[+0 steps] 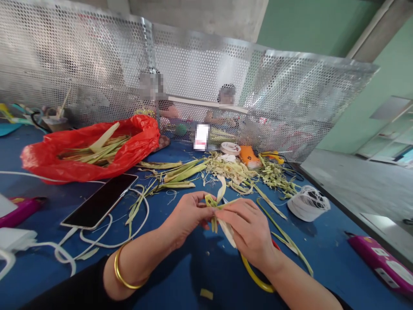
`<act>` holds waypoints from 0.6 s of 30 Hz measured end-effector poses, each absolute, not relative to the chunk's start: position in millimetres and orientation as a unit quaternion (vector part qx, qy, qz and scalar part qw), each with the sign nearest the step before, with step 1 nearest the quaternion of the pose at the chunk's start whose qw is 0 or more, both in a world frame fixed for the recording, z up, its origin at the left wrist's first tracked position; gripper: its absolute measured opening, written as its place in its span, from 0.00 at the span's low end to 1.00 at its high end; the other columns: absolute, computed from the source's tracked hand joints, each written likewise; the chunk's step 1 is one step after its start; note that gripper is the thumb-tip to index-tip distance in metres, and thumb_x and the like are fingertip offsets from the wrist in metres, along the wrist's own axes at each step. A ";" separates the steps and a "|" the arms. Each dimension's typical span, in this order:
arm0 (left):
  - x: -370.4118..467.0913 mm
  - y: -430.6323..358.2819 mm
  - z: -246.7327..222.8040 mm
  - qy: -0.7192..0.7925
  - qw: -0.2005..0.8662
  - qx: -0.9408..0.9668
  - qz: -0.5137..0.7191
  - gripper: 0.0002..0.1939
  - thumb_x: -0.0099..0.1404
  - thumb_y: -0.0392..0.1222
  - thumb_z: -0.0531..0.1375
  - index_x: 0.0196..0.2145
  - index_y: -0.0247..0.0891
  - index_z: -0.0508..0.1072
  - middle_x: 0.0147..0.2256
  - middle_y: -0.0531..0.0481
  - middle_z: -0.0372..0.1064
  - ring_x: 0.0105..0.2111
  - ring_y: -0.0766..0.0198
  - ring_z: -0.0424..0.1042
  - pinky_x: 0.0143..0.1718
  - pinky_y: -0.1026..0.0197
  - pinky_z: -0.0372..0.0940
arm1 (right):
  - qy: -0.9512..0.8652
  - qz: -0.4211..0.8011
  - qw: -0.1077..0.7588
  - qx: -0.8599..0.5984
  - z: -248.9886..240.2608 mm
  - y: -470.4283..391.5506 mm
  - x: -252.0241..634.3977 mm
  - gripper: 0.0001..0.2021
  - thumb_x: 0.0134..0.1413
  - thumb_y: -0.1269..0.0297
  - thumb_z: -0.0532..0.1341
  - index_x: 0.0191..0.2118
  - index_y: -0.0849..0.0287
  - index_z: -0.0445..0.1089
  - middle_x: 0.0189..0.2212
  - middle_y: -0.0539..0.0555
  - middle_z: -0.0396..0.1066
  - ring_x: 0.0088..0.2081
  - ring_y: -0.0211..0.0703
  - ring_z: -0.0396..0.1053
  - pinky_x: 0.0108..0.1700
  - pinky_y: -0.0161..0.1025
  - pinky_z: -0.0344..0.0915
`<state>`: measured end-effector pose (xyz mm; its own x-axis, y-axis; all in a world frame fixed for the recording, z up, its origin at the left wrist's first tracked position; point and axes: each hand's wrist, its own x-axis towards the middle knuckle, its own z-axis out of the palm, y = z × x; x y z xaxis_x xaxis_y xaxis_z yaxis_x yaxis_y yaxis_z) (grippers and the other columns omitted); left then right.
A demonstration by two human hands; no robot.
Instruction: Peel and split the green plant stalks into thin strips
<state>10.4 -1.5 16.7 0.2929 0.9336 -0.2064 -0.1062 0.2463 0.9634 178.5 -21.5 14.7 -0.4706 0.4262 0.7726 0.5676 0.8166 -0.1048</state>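
Step in hand: folding or weaving pale green leaf strips (215, 206) into a small knot-like piece, by the look of it; the work seemed early, since only a few loops showed.
Left hand (189, 214): fingers were closed narrow on the strips from the left side, pinching the folded part at its middle; a gold bangle (121, 274) sat on that wrist.
Right hand (248, 228): fingers were curled narrow over the strips from the right, thumb side pressed on a flat whitish strip (228, 232) that hung down below the palm.
Where the strips were: held just above the blue surface (322, 245), between both hands, touching both, with one loose end curling up toward the far side.
Around them: a yellow ring (254, 275) lay on the surface under the right wrist, partly hidden; a heap of leaf trimmings (232, 170) lay beyond the hands; a red bag (129, 146) with more leaves stood far left; a phone (101, 200) with white cable lay near left; a white roll (308, 202) sat to the right; a pink case (380, 258) lay near the right edge.
Others: two people sat behind the perforated screen (206, 73), well apart from these hands.
Next move, as judged: it would call for a firm left pinch so the fold kept its shape, while the right fingers fed the free strip through without tearing it.
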 end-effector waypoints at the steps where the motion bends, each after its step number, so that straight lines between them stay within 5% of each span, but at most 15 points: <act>1: 9.9 -1.9 17.4 0.430 0.661 0.485 0.378 0.12 0.48 0.38 0.67 0.32 0.34 0.73 0.22 0.53 0.70 0.20 0.69 0.67 0.21 0.68 0.63 | -0.847 -0.058 0.435 -0.300 14.1 -20.9 179.1 0.13 0.57 0.77 0.54 0.39 0.56 0.72 0.33 0.55 0.74 0.36 0.42 0.71 0.40 0.42 0.65; 9: 6.5 -1.1 24.0 0.388 0.691 0.533 0.296 0.11 0.54 0.43 0.65 0.32 0.33 0.78 0.30 0.47 0.76 0.27 0.64 0.74 0.30 0.64 0.67 | -0.756 0.209 0.481 -0.392 8.8 -13.0 179.6 0.06 0.57 0.72 0.59 0.32 0.55 0.72 0.34 0.52 0.74 0.42 0.43 0.71 0.47 0.42 0.64; 18: 11.6 -1.8 17.6 0.376 0.723 0.497 0.299 0.15 0.55 0.47 0.64 0.36 0.32 0.77 0.34 0.43 0.76 0.33 0.59 0.75 0.39 0.57 0.68 | -0.747 0.117 0.419 -0.502 3.1 -12.4 179.9 0.06 0.57 0.69 0.57 0.30 0.57 0.68 0.32 0.53 0.70 0.35 0.43 0.66 0.38 0.37 0.63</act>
